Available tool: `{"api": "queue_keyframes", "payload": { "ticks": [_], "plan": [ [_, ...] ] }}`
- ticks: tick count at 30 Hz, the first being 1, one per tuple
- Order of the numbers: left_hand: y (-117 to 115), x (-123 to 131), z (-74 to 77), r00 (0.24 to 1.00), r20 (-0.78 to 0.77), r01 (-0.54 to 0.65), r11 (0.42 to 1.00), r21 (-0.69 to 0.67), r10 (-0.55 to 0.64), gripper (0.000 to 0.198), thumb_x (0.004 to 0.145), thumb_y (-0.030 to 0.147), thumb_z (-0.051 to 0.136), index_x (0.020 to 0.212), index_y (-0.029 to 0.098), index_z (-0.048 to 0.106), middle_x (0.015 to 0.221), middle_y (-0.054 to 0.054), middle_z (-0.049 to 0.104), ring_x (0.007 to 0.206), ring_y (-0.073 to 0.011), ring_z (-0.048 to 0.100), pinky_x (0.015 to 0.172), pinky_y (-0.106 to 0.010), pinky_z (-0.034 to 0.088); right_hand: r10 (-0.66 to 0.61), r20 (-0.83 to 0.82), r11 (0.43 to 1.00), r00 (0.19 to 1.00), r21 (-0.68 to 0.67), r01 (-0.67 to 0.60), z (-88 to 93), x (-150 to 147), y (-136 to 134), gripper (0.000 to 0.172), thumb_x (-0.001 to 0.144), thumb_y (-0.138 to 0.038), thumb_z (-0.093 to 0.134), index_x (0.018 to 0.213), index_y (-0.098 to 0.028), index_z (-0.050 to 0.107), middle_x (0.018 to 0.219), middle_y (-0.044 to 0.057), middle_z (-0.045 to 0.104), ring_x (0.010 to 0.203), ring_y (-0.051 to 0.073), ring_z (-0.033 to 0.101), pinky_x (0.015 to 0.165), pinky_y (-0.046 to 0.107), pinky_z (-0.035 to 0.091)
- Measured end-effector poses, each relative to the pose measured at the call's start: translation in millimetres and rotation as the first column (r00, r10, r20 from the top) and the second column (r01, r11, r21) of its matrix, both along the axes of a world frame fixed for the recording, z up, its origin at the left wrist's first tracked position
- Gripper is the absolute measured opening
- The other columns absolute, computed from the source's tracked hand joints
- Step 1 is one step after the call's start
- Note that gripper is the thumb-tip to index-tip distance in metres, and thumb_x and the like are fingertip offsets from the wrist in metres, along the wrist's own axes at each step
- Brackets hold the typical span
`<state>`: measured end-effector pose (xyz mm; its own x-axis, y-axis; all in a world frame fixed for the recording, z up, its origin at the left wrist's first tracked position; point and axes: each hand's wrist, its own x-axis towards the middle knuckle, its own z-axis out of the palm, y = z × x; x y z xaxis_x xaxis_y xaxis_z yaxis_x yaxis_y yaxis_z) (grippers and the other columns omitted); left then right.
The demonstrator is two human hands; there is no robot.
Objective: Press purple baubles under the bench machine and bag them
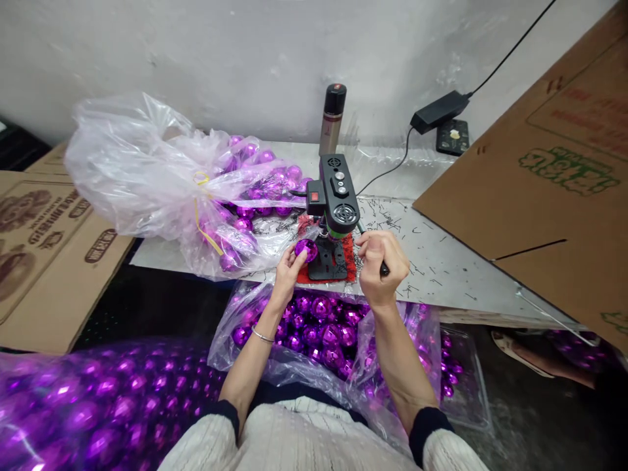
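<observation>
A purple ball is beside the black press
Best is a steady ball and a gentle, even pull on the lever. The left hand pinches the ball by thumb and fingers; the right hand is wrapped around the lever, forearms forward.

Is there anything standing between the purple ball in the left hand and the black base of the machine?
Nothing visible stands between them: the purple ball, held in the left hand, overlaps the left edge of the black base in this view; whether they touch is unclear.
</observation>
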<state>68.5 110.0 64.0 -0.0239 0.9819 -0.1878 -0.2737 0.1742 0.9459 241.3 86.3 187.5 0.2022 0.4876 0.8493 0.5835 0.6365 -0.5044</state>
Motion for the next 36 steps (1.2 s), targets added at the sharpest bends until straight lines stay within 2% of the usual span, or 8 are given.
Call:
{"api": "queue_keyframes", "payload": {
  "ticks": [4, 7, 12, 21, 29, 36],
  "plan": [
    [6.8, 13.8, 2.9, 0.989, -0.151, 0.028, 0.986, 0.166, -0.003, 0.075, 0.081, 0.053, 0.087, 0.143, 0.020, 0.062, 0.137, -0.013, 0.074, 0.129, -0.0290, 0.071, 0.115, -0.045, 0.055, -0.003, -0.012, 1.000, 1.000, 0.011, 0.003, -3.2, -0.2, 1.9, 0.035, 0.104, -0.019, 0.048, 0.069, -0.023, 0.053, 0.068, -0.001, 0.062, 0.068, 0.015, 0.066, 0.061, 0.031, 0.047],
    [8.7, 16.4, 7.8, 0.972, -0.237, 0.053, 0.971, 0.233, 0.004, 0.073, 0.083, 0.051, 0.086, 0.145, 0.021, 0.062, 0.136, -0.013, 0.074, 0.126, -0.0298, 0.072, 0.115, -0.047, 0.055, -0.010, -0.011, 1.000, 1.000, -0.011, 0.010, -5.7, 1.1, 1.5, 0.036, 0.104, -0.020, 0.047, 0.069, -0.022, 0.054, 0.068, 0.000, 0.063, 0.068, 0.015, 0.065, 0.060, 0.031, 0.046],
    [8.8, 11.6, 17.0, 0.933, -0.360, 0.106, 0.941, 0.322, 0.018, 0.067, 0.086, 0.047, 0.084, 0.145, 0.023, 0.064, 0.146, -0.013, 0.069, 0.134, -0.0316, 0.067, 0.118, -0.048, 0.052, 0.000, -0.026, 1.000, 1.000, -0.024, -0.001, -9.4, 1.9, 0.1, 0.035, 0.104, -0.020, 0.047, 0.070, -0.022, 0.056, 0.068, 0.000, 0.063, 0.068, 0.015, 0.065, 0.061, 0.031, 0.046],
    [7.8, 7.7, 20.4, 0.912, -0.410, 0.135, 0.929, 0.344, 0.019, 0.065, 0.087, 0.047, 0.084, 0.144, 0.024, 0.064, 0.144, -0.013, 0.069, 0.137, -0.0309, 0.065, 0.115, -0.044, 0.054, -0.017, -0.020, 1.000, 1.000, -0.020, 0.016, -10.3, 0.3, 0.1, 0.035, 0.104, -0.021, 0.048, 0.070, -0.023, 0.055, 0.066, 0.000, 0.061, 0.068, 0.017, 0.066, 0.063, 0.033, 0.048],
    [8.5, 9.0, 27.8, 0.915, -0.402, 0.142, 0.922, 0.360, 0.016, 0.065, 0.089, 0.045, 0.082, 0.146, 0.022, 0.061, 0.142, -0.013, 0.070, 0.128, -0.0292, 0.070, 0.117, -0.045, 0.053, 0.011, -0.018, 1.000, 1.000, -0.007, -0.011, -8.2, 1.1, -0.7, 0.034, 0.103, -0.017, 0.047, 0.071, -0.023, 0.055, 0.068, -0.001, 0.062, 0.067, 0.015, 0.065, 0.063, 0.031, 0.047],
    [8.4, 9.4, 25.6, 0.911, -0.411, 0.135, 0.921, 0.365, 0.029, 0.064, 0.088, 0.046, 0.083, 0.144, 0.023, 0.063, 0.144, -0.013, 0.068, 0.133, -0.0307, 0.067, 0.115, -0.044, 0.054, -0.017, -0.019, 1.000, 1.000, -0.026, 0.017, -10.3, 0.5, -0.9, 0.036, 0.104, -0.022, 0.047, 0.069, -0.023, 0.054, 0.066, 0.000, 0.061, 0.067, 0.016, 0.066, 0.062, 0.032, 0.048]
  ]
}}
